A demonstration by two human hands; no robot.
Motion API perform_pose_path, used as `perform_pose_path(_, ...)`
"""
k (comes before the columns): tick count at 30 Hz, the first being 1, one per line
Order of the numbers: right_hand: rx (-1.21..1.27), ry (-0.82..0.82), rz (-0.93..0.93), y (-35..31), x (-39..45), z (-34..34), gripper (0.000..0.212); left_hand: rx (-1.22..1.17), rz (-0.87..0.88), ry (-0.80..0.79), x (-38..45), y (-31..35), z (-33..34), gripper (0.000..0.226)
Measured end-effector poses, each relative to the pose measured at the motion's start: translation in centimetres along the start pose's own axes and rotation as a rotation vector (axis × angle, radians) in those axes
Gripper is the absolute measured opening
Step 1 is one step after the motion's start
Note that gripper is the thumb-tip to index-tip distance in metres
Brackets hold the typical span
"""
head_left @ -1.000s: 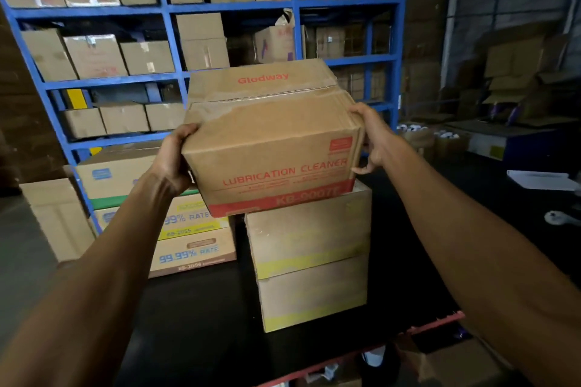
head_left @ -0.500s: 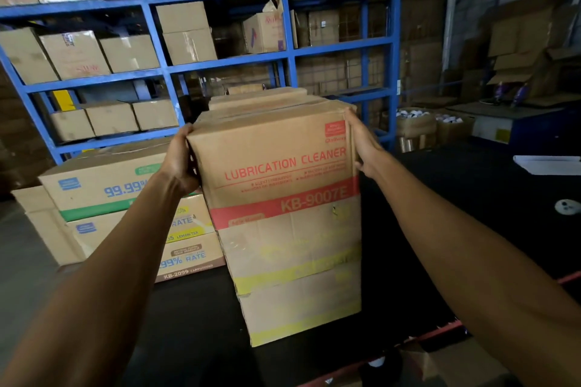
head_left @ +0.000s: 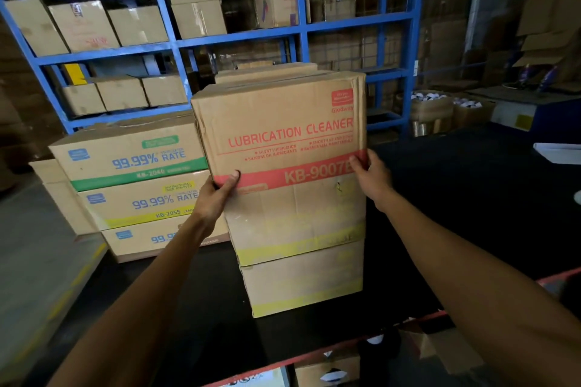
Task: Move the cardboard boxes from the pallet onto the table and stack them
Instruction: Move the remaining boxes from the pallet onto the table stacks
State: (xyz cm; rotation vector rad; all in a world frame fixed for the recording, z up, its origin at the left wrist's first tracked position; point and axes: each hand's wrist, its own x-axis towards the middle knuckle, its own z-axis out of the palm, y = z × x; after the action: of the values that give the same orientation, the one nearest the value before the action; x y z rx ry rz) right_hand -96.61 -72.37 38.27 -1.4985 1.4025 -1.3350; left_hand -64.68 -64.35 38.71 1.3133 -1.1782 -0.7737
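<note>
The red box (head_left: 279,132), printed "LUBRICATION CLEANER", sits on top of two yellow-banded boxes (head_left: 298,248) on the black table (head_left: 456,198), making a stack of three. It sits a little skewed, its left edge hanging out past the box below.

The left hand (head_left: 217,195) holds the red box's lower left corner, thumb laid across the red band on the near face and fingers gone round the side. The right hand (head_left: 372,177) is at the lower right corner, fingertips on the edge by the red band; whether it grasps or only touches I cannot tell.

To the left, on the same table, stands another stack (head_left: 141,185) of three boxes marked "99.99% RATE", just beside the first stack. Behind the table rises a blue rack (head_left: 300,28) filled with brown cartons.
</note>
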Motion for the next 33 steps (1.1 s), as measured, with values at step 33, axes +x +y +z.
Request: perform_pose_path(33, -0.261, -0.251, 0.022, -3.3, -19.0, 19.0, 0.051, 0.13, -0.117, 0.09, -13.5, -6.2, -13.5, 0.045)
